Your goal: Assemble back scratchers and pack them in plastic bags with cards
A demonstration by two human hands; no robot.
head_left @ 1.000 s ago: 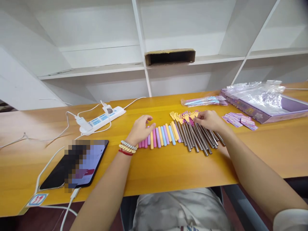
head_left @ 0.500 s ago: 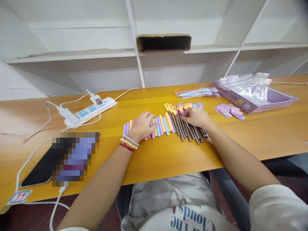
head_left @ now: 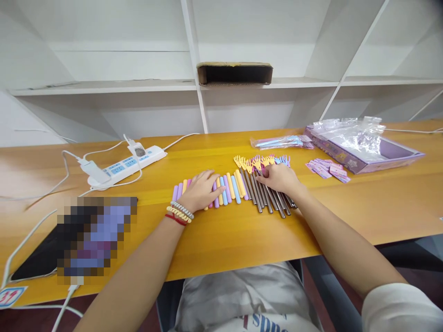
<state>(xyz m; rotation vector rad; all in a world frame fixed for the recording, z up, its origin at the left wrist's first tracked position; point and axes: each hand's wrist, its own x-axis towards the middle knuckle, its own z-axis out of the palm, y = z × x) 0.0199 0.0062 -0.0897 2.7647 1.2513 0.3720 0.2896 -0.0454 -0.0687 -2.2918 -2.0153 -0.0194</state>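
Observation:
My left hand (head_left: 200,190) lies flat over a row of pastel sticks (head_left: 232,186) that look like handles, in purple, yellow, blue and pink. Its fingers are stretched out, and they cover the middle of the row. Just right of the row is a bunch of back scratchers (head_left: 255,193) with metal rods and small hand-shaped heads in yellow, pink, purple and blue. My right hand (head_left: 279,177) rests on these rods just below the heads. Thumb and fingers are pinched at a back scratcher's rod; the palm hides part of the bunch.
Behind lie wrapped scratchers in a clear bag (head_left: 282,142). A purple box (head_left: 367,165) with plastic bags and some printed cards (head_left: 327,169) are at right. A power strip (head_left: 128,166) with cables and a blurred phone (head_left: 100,237) are at left. A cardboard box (head_left: 235,64) sits on the shelf.
The camera view has tilted up a little, so everything sits lower in the picture. My right fingers have shifted slightly left across the rods. My left hand stays on the coloured sticks.

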